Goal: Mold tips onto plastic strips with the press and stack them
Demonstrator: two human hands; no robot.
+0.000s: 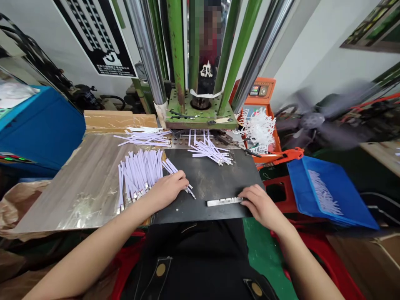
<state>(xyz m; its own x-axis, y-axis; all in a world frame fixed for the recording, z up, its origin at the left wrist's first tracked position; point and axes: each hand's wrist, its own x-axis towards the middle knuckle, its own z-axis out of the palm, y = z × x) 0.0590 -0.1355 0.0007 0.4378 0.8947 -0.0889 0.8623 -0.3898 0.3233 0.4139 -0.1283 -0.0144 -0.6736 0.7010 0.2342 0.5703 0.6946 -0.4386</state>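
Observation:
My left hand point(171, 187) is over a few lavender strips with metal-looking ends point(168, 166) on the dark work plate, its fingers bent and pressed together on them. How many strips it grips is hidden. My right hand point(258, 204) pinches the right end of a short metal bar with notches point(221, 201), which lies flat near the plate's front edge. A thick row of lavender strips point(140, 171) is left of my left hand. Farther back, a looser pile of strips point(212, 152) lies on the dark plate point(200, 175).
A green press point(201, 118) stands behind the plate. More strips point(143, 136) lie at the back left beside cardboard. An orange case point(268, 108) with white pieces point(258, 129), a spinning fan point(312, 121) and a blue bin point(337, 191) are on the right.

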